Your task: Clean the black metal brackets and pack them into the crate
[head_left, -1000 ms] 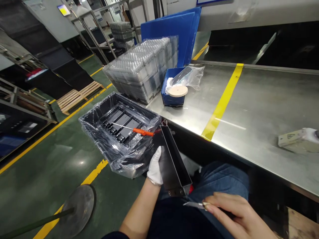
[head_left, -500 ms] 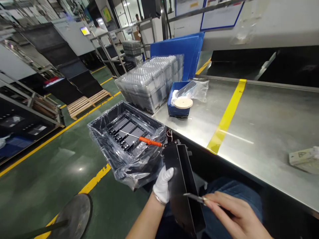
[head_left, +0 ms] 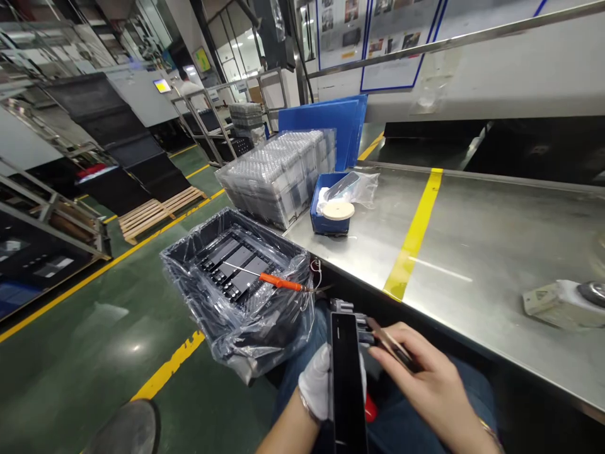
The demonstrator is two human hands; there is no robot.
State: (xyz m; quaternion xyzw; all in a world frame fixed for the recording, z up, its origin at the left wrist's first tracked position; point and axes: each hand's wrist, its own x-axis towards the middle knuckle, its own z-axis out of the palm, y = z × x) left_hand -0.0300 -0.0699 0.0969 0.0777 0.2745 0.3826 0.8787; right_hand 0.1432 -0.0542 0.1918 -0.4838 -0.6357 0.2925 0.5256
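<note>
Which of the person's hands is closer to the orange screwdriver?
The left. The gloved left hand, gripping the long black part, sits just below the orange screwdriver. The bare right hand, holding tweezers, is farther off to the screwdriver's right.

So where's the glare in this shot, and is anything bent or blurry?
Head view: glare streaks the steel table and the plastic wrap round the black tray; a bright patch on the green floor; wide-angle bending tilts the racks at the edges; the right hand and left hand look sharp.
</note>
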